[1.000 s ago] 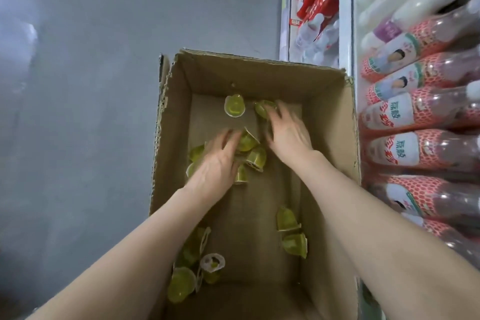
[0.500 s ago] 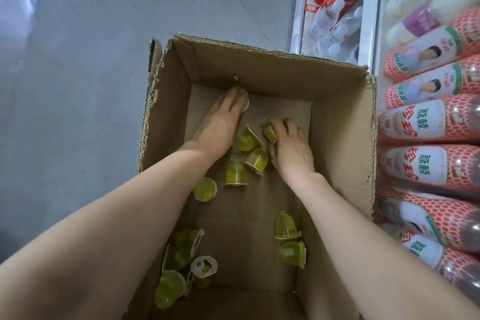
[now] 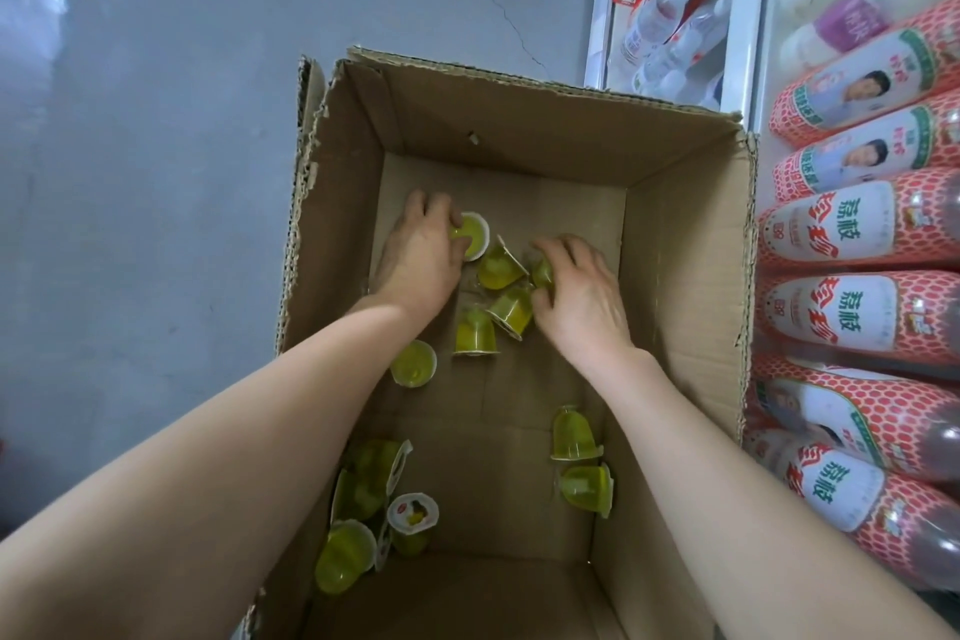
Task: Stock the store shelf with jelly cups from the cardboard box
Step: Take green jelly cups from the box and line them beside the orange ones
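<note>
Left hand [image 3: 418,257] far-left inside cardboard box [image 3: 685,244], fingers curled round a jelly cup [image 3: 474,237]. Right hand [image 3: 584,294] beside, gripping another cup [image 3: 543,272].

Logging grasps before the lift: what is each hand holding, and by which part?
Left hand grips a jelly cup by its side wall. Right hand curls over a second jelly cup; the exact hold is hidden.
</note>
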Tool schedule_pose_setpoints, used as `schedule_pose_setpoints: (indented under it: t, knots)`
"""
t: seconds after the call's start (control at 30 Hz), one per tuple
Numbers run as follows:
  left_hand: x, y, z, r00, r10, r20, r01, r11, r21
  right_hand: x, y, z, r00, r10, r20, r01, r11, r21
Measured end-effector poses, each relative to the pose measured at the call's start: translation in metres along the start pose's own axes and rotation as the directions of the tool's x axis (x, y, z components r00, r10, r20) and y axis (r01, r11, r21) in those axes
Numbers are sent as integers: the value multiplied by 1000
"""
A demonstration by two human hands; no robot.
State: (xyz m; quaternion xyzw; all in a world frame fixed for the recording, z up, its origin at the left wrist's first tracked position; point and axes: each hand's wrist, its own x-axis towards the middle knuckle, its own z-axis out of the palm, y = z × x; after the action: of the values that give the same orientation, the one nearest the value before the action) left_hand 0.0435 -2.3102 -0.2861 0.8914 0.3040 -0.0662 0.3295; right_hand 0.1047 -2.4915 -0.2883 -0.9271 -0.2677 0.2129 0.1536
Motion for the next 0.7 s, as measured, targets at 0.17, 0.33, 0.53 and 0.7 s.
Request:
schedule_pose_setpoints:
  t: [0.17, 0.33, 0.53, 0.7]
  knots:
    - [-1, -7, 0, 989, -134, 57, 140, 984, -109, 21, -5, 0, 984, -103, 146, 114, 991, -72]
    - [-11, -10, 5, 968, -71, 242, 39, 990, 134, 17, -6, 5, 976, -104, 193, 118, 991, -63]
    - [-14, -2, 4, 980, 8, 200, -46, 982, 184, 4, -2, 8, 985, -61, 163, 66, 998, -22]
    - [-15, -4, 4, 994, 18, 103, -17, 1000, -8, -9, 11, 4, 986, 98, 135, -101, 995, 12]
